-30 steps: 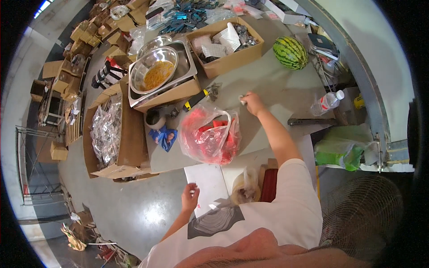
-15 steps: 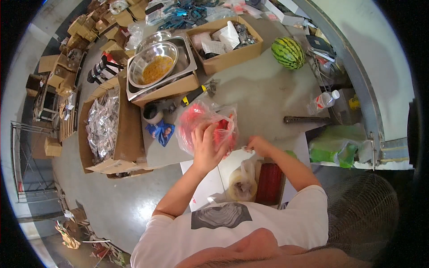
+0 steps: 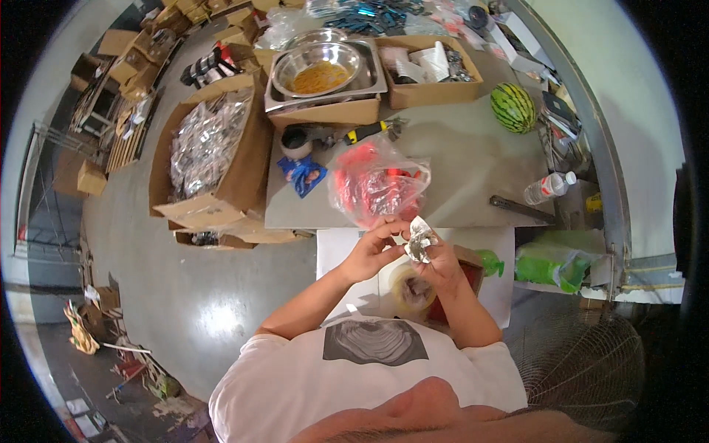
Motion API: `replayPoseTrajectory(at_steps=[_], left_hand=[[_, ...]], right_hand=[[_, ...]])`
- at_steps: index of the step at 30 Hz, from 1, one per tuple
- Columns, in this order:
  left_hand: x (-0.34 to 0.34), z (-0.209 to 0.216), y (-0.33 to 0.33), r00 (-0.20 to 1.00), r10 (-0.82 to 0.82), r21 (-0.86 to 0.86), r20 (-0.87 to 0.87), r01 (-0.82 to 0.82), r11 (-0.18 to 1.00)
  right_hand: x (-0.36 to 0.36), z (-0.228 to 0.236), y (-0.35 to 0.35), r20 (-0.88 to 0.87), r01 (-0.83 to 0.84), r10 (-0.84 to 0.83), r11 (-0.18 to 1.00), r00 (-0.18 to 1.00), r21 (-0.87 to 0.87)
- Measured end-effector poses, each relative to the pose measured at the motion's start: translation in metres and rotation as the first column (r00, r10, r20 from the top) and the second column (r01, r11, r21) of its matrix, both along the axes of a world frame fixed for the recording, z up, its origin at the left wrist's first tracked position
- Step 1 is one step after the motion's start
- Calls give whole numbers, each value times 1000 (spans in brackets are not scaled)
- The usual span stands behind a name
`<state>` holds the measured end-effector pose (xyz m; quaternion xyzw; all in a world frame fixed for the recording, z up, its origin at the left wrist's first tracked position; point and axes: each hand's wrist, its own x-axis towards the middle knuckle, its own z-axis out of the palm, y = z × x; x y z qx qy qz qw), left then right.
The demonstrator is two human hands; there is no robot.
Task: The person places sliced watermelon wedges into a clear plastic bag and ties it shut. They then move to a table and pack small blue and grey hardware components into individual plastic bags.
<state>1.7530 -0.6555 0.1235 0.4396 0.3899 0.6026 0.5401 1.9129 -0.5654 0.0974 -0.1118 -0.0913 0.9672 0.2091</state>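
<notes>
My right hand [image 3: 441,262] is closed on a small crumpled silvery-white packet [image 3: 419,240], held upright in front of my chest. Close against the packet's left side is my left hand [image 3: 373,252], its fingers curved and its thumb apart from them. Whether the left fingertips press on the packet is hard to tell. Just beyond both hands, a clear plastic bag [image 3: 373,196] with red items inside lies at the table's near edge. A roll of clear tape or film [image 3: 410,290] stands below the hands, beside a box with red contents [image 3: 467,267], partly covered by my right arm.
A carton of small clear packets [image 3: 210,148] stands at left. Steel bowls [image 3: 284,81] and another open carton [image 3: 436,94] line the back. A yellow-black tool [image 3: 365,131], a blue packet [image 3: 303,176], a watermelon [image 3: 513,108], a dark bar [image 3: 521,210] and a bottle [image 3: 548,188] lie around.
My left hand has left the red-filled bag and come down beside my right hand. The right hand has moved inward and now shows a silvery packet. The view has shifted.
</notes>
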Motion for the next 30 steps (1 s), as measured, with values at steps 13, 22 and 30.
replayPoseTrajectory(at_steps=[13, 22, 30], left_hand=[[-22, -40, -85, 900, 85, -45, 428, -72, 996], [-56, -68, -128, 809, 453, -253, 374, -381, 889], [-41, -104, -138, 819, 476, -401, 320, -338, 852]], right_hand=[[-52, 4, -77, 194, -238, 245, 969, 950, -63], [-68, -11, 94, 219, -188, -917, 163, 334, 969], [-75, -10, 185, 481, -104, -369, 698, 795, 708]])
